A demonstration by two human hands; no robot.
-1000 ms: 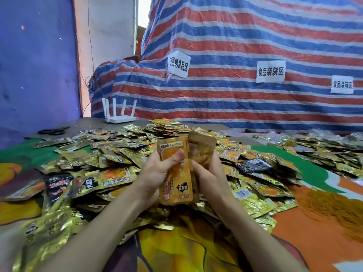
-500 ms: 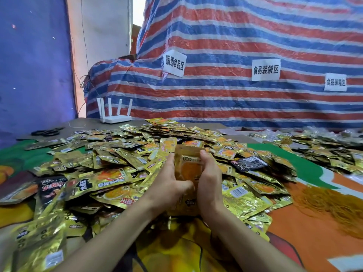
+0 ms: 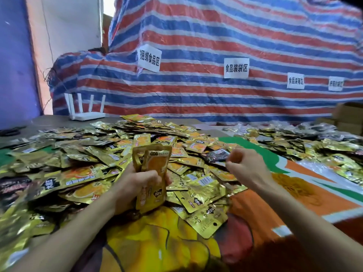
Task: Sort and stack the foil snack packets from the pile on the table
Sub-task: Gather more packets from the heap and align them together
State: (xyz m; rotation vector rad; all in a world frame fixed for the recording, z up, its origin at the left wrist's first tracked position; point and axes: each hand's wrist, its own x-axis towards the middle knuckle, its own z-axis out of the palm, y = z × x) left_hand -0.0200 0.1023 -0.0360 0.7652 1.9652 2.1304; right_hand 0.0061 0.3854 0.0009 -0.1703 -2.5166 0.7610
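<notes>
Left grip (image 3: 135, 185) is curled tight round an upright stack of packets (image 3: 155, 165), held over the near edge of the pile (image 3: 88, 154) on the tabletop (image 3: 284, 199). Right grip (image 3: 245, 167) hovers over the pile's right side with fingers curled. It is blurred, so I can't tell if it holds anything. Second pile (image 3: 314, 142) lies far right.

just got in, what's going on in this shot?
A person is sorting gold foil snack packets at a table. Their left hand holds a small stack of orange-fronted packets upright at the near edge of the big loose pile. The right hand is apart from the stack, over the pile to its right, with its fingers curled. Motion blur hides whether it holds anything. Most packets lie unsorted, with a second heap further right.
</notes>
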